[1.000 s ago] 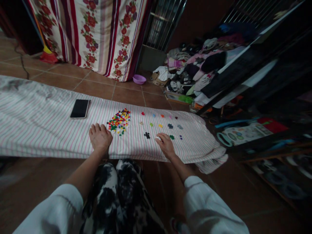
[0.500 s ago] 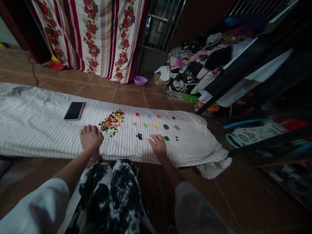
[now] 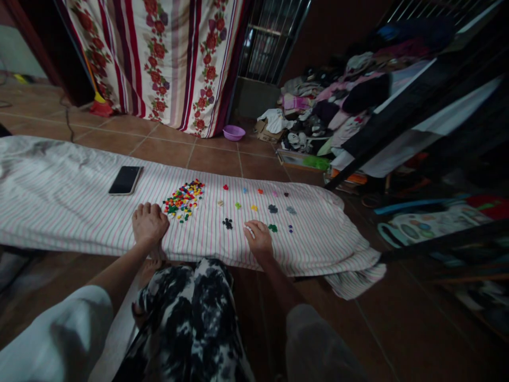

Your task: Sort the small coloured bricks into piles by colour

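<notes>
A heaped pile of small coloured bricks [image 3: 183,199] lies on a striped sheet [image 3: 71,201], with sorted clusters [image 3: 272,209] to its right. My left hand [image 3: 149,224] rests open just beside the pile. My right fingers [image 3: 256,229] curl near the clusters; I cannot tell if they hold a pale speck. Neither hand has clearly moved since a moment ago.

There are two bare hands, one left hand [image 3: 150,224] and one right hand [image 3: 258,239]. One pink-and-green striped cloth sheet [image 3: 59,212] carries one black smartphone [image 3: 125,180], one heap of small multicoloured plastic bricks [image 3: 183,199] and thirteen separate small single-colour brick groups [image 3: 272,208]. Beyond lies one purple plastic basin [image 3: 234,132].
</notes>
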Action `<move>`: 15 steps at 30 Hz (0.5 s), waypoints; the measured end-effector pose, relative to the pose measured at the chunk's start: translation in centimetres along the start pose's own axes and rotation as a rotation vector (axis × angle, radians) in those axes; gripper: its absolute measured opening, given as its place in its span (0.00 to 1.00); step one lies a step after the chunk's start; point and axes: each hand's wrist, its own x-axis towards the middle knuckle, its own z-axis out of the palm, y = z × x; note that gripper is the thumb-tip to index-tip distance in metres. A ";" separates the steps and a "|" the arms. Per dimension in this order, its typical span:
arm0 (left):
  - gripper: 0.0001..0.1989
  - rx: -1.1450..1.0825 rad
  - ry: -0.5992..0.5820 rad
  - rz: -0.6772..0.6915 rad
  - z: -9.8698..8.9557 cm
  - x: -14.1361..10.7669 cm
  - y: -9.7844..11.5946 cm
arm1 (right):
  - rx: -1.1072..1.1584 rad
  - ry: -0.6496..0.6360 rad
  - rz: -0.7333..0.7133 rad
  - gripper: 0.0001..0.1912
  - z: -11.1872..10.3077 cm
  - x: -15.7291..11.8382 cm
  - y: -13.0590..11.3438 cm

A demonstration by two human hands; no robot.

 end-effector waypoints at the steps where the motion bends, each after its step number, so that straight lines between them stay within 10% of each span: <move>1: 0.18 -0.006 -0.002 -0.001 0.0 0.0 0.0 | 0.010 -0.007 -0.002 0.15 -0.1 0.0 -0.1; 15: 0.17 -0.012 0.031 -0.006 0.4 0.1 -0.2 | 0.034 -0.034 -0.050 0.14 -0.5 0.1 -0.1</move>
